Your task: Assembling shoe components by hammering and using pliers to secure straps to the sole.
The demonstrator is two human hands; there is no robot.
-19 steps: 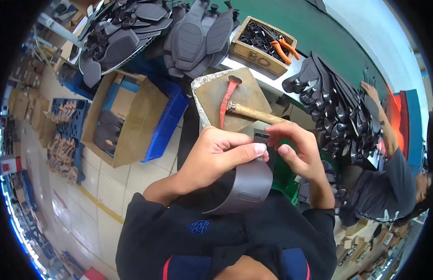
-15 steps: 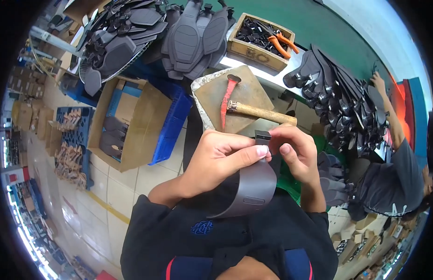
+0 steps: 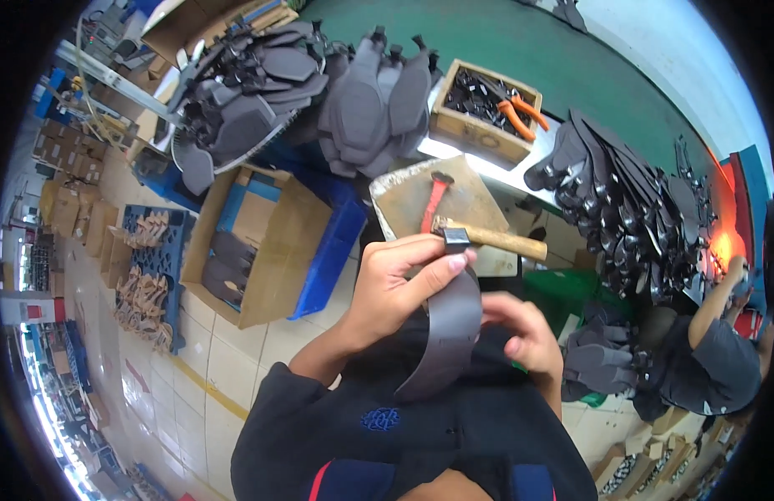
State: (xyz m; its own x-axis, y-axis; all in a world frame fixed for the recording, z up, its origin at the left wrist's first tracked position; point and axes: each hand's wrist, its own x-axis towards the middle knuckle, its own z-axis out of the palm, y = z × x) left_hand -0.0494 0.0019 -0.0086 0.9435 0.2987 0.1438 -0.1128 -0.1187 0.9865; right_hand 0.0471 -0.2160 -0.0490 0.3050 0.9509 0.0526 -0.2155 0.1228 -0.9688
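My left hand (image 3: 393, 288) pinches a dark grey shoe sole (image 3: 452, 330) near its narrow end. A small glossy black block, perhaps a heel (image 3: 456, 240), stands at that end, just above my thumb. The sole bends down toward my chest. To its right is my right hand (image 3: 527, 334), thumb and fingers apart, with fingertips at the sole's edge, partly hidden behind it. Beyond my hands, a hammer (image 3: 508, 242) with a wooden handle and red head lies on a square slab (image 3: 395, 196).
Behind the slab stands a wooden box (image 3: 483, 138) of black pieces with orange-handled pliers (image 3: 519, 117). Heaped soles (image 3: 362, 108) lie left of it, more soles (image 3: 604, 179) right. A cardboard box (image 3: 274, 267) sits in a blue crate (image 3: 337, 250). A co-worker (image 3: 708, 359) is at right.
My right hand has come away from the black block and dropped lower beside the sole. My left hand keeps its pinch. The view has shifted, and the co-worker's arm is lower.
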